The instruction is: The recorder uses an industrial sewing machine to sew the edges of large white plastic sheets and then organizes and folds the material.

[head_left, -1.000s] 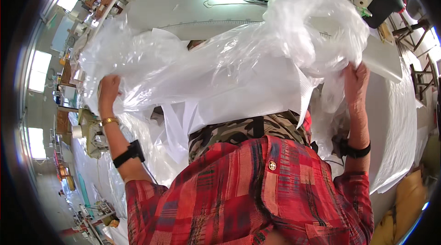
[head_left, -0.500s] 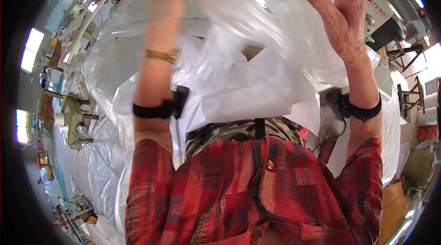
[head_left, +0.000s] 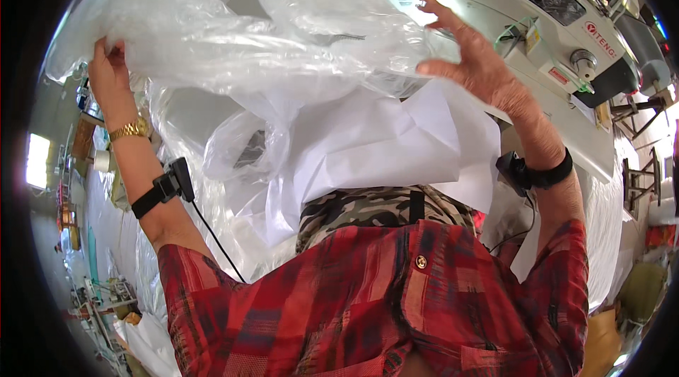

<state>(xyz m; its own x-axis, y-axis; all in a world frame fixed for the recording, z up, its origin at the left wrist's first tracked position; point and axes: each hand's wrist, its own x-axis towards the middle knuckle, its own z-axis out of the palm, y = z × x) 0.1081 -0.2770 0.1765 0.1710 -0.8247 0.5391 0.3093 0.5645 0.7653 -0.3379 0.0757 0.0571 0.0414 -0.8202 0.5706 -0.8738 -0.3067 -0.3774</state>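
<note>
The person holds a big sheet of clear plastic film (head_left: 233,44) up in front of the chest, above the counter (head_left: 566,129) of a white sewing machine (head_left: 523,2). The left hand (head_left: 109,66) is clenched on the left end of the film and pinches a bunched fold of it. The right hand (head_left: 474,59) is released, with the fingers (head_left: 442,13) spread wide, and it only touches or almost touches the right end of the film; I cannot tell if the palm presses on it. So the film stretches between the two hands, its long axis goes from left to right, and only the left hand really carries it. The middle of the film hangs down in loose folds toward the body. Under the film lies a white sheet of cloth or paper (head_left: 396,143), which drapes from the near edge of the counter down to the person's lap; which material it is I cannot tell. At the near left side more clear plastic (head_left: 240,147) hangs down like an open bag, and something dark shows through it, but what is inside is not clear. Both wrists carry a black strap (head_left: 537,175), and the left wrist also carries a golden watch (head_left: 129,129).
</note>
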